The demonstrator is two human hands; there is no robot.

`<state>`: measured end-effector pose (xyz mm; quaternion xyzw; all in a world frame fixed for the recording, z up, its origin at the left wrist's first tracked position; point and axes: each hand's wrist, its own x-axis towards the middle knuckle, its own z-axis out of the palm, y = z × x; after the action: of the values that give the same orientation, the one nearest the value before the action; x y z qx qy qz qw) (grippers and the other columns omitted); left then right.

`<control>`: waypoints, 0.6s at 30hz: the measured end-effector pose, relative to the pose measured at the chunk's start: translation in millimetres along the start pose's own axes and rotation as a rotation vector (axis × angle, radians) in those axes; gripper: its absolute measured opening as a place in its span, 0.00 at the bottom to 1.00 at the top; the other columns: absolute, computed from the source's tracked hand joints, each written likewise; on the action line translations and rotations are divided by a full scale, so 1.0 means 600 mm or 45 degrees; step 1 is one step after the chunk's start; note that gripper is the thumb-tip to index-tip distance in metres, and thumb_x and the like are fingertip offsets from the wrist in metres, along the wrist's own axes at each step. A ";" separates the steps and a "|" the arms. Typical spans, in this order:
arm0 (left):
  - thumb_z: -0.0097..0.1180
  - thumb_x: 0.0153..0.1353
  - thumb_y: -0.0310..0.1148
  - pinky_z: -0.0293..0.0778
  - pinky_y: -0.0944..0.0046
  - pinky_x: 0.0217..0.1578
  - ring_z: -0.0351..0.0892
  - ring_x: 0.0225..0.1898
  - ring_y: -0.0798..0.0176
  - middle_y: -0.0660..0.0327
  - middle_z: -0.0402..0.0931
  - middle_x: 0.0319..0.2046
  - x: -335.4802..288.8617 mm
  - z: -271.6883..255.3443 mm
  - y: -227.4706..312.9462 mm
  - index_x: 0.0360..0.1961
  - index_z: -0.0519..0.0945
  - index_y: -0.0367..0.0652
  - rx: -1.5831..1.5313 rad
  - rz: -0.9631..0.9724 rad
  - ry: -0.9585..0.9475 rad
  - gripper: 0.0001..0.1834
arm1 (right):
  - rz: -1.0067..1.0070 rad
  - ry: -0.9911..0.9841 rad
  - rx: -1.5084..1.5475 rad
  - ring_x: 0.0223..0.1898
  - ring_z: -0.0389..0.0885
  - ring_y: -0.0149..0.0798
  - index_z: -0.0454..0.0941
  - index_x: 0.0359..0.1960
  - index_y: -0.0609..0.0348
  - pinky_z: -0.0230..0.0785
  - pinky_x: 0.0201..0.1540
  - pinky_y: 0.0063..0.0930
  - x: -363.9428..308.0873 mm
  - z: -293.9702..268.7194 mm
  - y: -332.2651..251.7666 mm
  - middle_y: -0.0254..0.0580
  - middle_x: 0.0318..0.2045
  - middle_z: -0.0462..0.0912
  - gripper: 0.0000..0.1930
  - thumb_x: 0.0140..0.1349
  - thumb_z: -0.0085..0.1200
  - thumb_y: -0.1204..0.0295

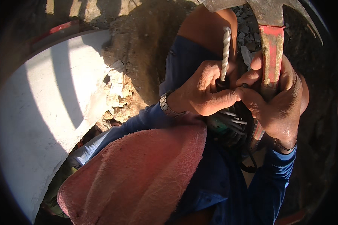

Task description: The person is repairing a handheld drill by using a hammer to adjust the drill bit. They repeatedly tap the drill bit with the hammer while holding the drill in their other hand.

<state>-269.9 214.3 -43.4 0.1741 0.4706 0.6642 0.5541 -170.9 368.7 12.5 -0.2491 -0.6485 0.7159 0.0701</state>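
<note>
My left hand (204,92), with a metal watch at the wrist, is closed around a pale spiral drill bit (226,52) that points away from me. My right hand (278,105) grips a claw hammer (272,48) by its worn red handle, with the steel head at the far end. The tips of both hands nearly meet, and a small dark piece (245,86) shows at my right fingertips; its kind is unclear. Below my left hand are several thin grey rod-like pieces (234,122), partly hidden.
A pinkish-red towel (139,176) hangs in front of me over blue clothing. A white slab (56,93) with a broken edge lies at the left, beside rubble (116,90). Grey stone chips (248,30) lie beyond my bent knee (210,24). A dark cable (251,167) curves near my lap.
</note>
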 end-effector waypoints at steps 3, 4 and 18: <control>0.57 0.61 0.25 0.69 0.72 0.35 0.75 0.35 0.74 0.62 0.80 0.33 0.015 -0.010 0.013 0.41 0.77 0.37 0.025 -0.251 -0.139 0.08 | 0.047 0.033 -0.093 0.30 0.80 0.24 0.74 0.48 0.63 0.71 0.29 0.15 -0.001 -0.007 -0.008 0.36 0.32 0.82 0.24 0.47 0.63 0.91; 0.57 0.61 0.25 0.70 0.72 0.35 0.75 0.36 0.73 0.62 0.80 0.34 0.015 -0.012 0.010 0.41 0.77 0.37 -0.049 -0.268 -0.153 0.07 | 0.087 0.025 -0.068 0.29 0.81 0.25 0.73 0.49 0.63 0.70 0.27 0.15 0.000 -0.007 -0.007 0.38 0.32 0.83 0.24 0.49 0.63 0.90; 0.56 0.66 0.31 0.75 0.69 0.37 0.81 0.36 0.69 0.59 0.81 0.32 0.033 -0.021 -0.002 0.41 0.77 0.36 -0.007 -0.238 -0.140 0.08 | 0.252 0.036 0.277 0.27 0.84 0.33 0.70 0.52 0.66 0.71 0.22 0.15 0.015 -0.012 0.024 0.43 0.32 0.84 0.23 0.55 0.64 0.88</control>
<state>-284.8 226.6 -56.3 0.1641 0.4518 0.6004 0.6391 -172.4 376.8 -4.0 -0.3127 -0.5383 0.7818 0.0351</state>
